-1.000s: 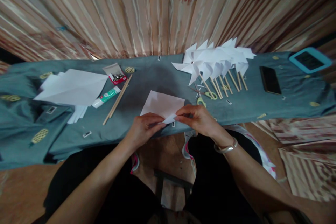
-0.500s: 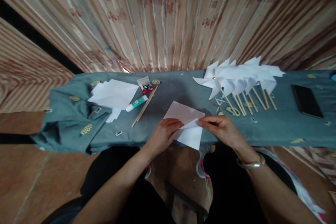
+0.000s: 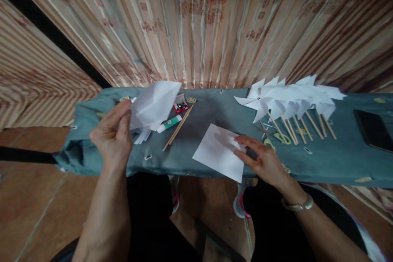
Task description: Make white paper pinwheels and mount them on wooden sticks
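My left hand [image 3: 113, 137] is raised at the left side of the table, its thumb and fingers pinching a sheet of white paper [image 3: 158, 100] by one corner. That sheet is in the air and hides most of the stack of paper behind it. A square of white paper [image 3: 216, 151] lies at the table's front edge, one corner jutting over. My right hand [image 3: 260, 157], with a silver bangle at the wrist, has its fingers apart, thumb and fingertips at the square's right edge.
Left of centre are two wooden sticks [image 3: 178, 129], a green and white tube [image 3: 169, 123] and a red box [image 3: 180, 104] of small metal pieces. Paper pinwheels [image 3: 288, 98] on sticks lie in a row at the right, near green-handled scissors [image 3: 282, 138] and a black phone [image 3: 374, 129].
My left hand has left the square and swung up and left with a sheet in it. My right hand's pinch has loosened. The square lies flat, and the view has shifted slightly.
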{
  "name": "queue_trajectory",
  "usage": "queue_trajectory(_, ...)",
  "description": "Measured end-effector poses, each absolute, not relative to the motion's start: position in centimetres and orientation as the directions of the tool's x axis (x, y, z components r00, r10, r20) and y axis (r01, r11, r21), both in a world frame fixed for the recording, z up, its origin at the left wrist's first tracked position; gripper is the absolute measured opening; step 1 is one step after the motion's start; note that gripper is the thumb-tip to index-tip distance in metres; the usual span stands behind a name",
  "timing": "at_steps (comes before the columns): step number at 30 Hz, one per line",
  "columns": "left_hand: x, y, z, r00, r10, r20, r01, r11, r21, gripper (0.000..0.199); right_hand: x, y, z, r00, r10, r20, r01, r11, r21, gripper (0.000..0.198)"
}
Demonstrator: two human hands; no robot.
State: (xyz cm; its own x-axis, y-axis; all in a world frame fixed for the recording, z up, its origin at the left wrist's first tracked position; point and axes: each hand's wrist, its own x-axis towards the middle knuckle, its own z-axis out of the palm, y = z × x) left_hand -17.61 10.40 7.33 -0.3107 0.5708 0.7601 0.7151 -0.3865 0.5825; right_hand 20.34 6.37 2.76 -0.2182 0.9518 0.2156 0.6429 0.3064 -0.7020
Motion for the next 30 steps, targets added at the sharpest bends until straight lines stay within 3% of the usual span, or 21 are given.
queue_trajectory(6,-20.4,11.1,5.7,-0.133,0.750,0.648,0.844,-0.257,0.471,0.030,19.9,6.1,2.2,-0.375,0.906,0.198,0.706,0.418,-0.571,0.037)
queue_trajectory(8,-20.7,11.9,3.9,-0.056,0.827,0.560,0.862,-0.243,0.445,0.034,19.8,6.2,2.2,-0.411,0.890,0.194,0.717,0.448,-0.534,0.037)
queue_trajectory(12,-21.7,13.4,0.7,0.024,0.971,0.237,0.935,-0.106,0.339,0.034,19.8,6.2,2.2,-0.476,0.860,0.186,0.721,0.502,-0.477,0.034)
queue_trajectory(15,-22.1,13.6,0.3,0.005,0.987,0.158,0.954,-0.053,0.295,0.040,20.0,6.0,2.0,-0.493,0.850,0.187,0.716,0.518,-0.468,0.033)
queue_trajectory(23,-19.4,12.1,2.2,-0.009,0.972,0.236,0.931,-0.077,0.355,0.049,20.7,5.5,1.9,-0.488,0.849,0.202,0.716,0.522,-0.464,0.029)
queue_trajectory(30,-15.5,12.1,2.3,0.098,0.894,0.438,0.863,-0.296,0.410,0.038,20.8,5.4,2.1,-0.492,0.845,0.208,0.715,0.529,-0.457,0.029)
